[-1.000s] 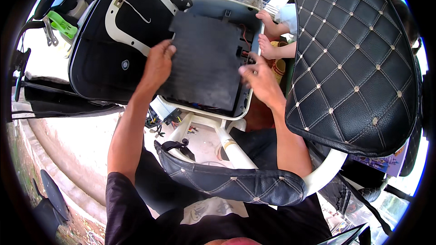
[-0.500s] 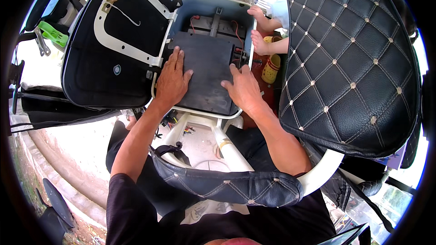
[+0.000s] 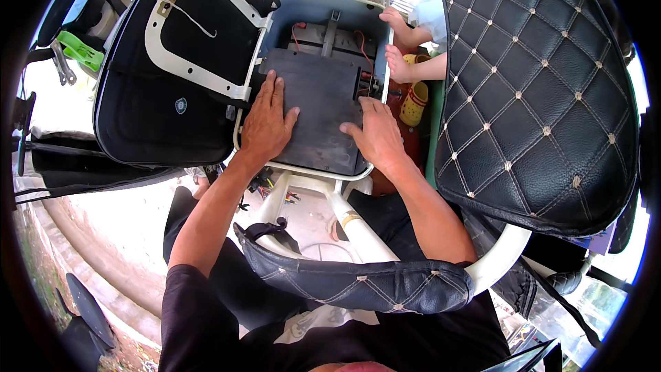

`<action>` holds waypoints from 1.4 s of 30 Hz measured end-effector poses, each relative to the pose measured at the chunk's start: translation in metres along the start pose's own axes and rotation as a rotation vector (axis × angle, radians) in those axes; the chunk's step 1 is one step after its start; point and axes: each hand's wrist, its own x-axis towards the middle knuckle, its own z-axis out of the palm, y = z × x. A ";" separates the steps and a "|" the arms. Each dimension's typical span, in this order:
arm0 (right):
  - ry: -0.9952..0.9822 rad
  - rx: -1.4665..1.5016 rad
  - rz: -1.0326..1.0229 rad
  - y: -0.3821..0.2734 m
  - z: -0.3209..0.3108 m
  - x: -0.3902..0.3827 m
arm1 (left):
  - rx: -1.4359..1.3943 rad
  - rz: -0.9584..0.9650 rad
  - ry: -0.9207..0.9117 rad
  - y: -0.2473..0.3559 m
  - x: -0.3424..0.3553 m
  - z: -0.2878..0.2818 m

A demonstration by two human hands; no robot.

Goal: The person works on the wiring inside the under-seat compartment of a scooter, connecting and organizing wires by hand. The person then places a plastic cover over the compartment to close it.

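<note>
A flat dark grey box-like block (image 3: 318, 96), which looks like a battery, lies in an open blue-grey compartment with a pale rim (image 3: 267, 24). My left hand (image 3: 270, 124) rests along the block's left side, fingers stretched forward and thumb apart on its top. Toward the block's right edge lies my right hand (image 3: 377, 131), its fingers extended and its thumb pointing inward over the top. Neither hand has fingers wrapped round anything visible. Red wires (image 3: 365, 43) and a metal strap (image 3: 330, 31) show beyond the block, over another dark block at the far end.
A black seat lid (image 3: 186, 76) with a white metal frame stands raised at left. Quilted black seat padding (image 3: 537, 96) fills the right, and a padded backrest (image 3: 358, 282) crosses in front of me. A child's bare feet (image 3: 398, 62) rest by the compartment's right rim, near a yellow clog (image 3: 413, 105).
The view has shifted slightly, so the compartment and seat appear a little farther right. My right hand's fingers lie closer together. The block shows no clear movement within the compartment.
</note>
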 end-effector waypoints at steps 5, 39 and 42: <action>-0.022 0.021 -0.012 0.003 -0.006 0.002 | -0.023 -0.003 0.037 0.004 -0.003 0.002; -0.062 -0.027 -0.106 -0.005 0.009 -0.008 | -0.077 -0.035 -0.003 0.012 -0.010 -0.008; -0.069 -0.018 -0.083 -0.007 0.003 -0.010 | -0.094 -0.038 -0.003 0.016 -0.009 -0.006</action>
